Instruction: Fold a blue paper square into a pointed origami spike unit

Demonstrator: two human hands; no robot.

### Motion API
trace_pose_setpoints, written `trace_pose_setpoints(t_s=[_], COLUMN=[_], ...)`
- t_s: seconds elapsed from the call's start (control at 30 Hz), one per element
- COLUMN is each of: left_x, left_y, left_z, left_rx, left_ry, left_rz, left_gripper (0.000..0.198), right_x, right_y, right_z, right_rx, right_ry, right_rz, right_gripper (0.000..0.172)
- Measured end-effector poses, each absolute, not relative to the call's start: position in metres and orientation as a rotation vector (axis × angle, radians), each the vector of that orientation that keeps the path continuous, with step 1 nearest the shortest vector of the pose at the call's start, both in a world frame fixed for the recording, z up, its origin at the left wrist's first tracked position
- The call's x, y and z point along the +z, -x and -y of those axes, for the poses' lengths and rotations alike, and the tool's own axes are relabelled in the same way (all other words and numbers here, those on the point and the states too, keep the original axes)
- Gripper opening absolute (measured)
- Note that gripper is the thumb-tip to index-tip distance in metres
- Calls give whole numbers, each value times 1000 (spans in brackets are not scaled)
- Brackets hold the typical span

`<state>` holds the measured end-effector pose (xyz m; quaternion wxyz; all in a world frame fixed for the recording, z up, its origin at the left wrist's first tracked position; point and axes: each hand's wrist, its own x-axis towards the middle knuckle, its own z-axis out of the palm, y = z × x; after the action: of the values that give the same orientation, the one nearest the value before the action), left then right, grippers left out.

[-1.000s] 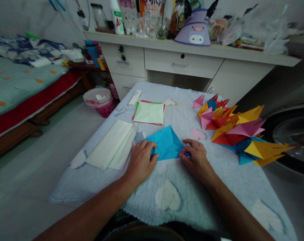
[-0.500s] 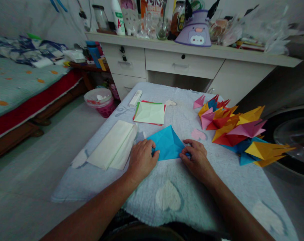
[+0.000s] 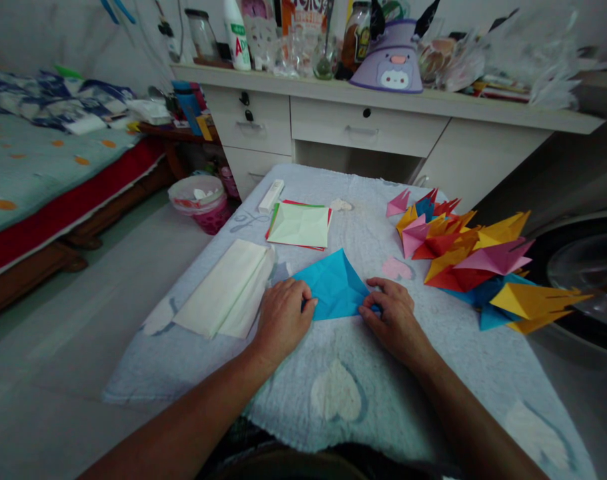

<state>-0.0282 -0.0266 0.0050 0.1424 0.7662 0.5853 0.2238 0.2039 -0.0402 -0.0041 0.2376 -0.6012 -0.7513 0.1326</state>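
A tabletop (image 3: 293, 407) with a pale blue, heart-patterned cloth spreads out beneath the blue paper (image 3: 337, 287). To the right of the blue paper, and apart from it, sits a heap of folded paper birds (image 3: 453, 257) in yellow, red, pink and blue. To its left lies a folded pale sheet (image 3: 221, 287), and just beyond it is a stack of square sheets (image 3: 301, 225), light green on top with red and green edges showing. The blue paper itself lies between the two hands, creased, one point facing away from the person. The left hand (image 3: 286, 310) has its grip closed on the paper's left end; the right hand (image 3: 389, 312) pinches its right corner between thumb and fingers. Smallest is a slim white box (image 3: 271, 196), beyond the blue paper and to its left.
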Motion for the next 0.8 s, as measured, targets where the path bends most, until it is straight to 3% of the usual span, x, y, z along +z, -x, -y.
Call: trace_pose_setpoints(t_s=[0.47,0.6,0.8], left_x=[9,8,1], left_y=[24,24,27], left_z=[26,28,30], left_rx=[537,570,670], left_ry=[-2232,-2259,-2562], left_rz=[-1759,-1784,-1493], left_gripper=[13,1,13], right_x=[-7,-6,-6], right_y=[-203,-202,-201], right_z=[38,38,38], right_rx=[348,340,331], right_ry=[1670,1679,1686], right_rz=[2038,2028,2014], right_gripper=[9,8,8])
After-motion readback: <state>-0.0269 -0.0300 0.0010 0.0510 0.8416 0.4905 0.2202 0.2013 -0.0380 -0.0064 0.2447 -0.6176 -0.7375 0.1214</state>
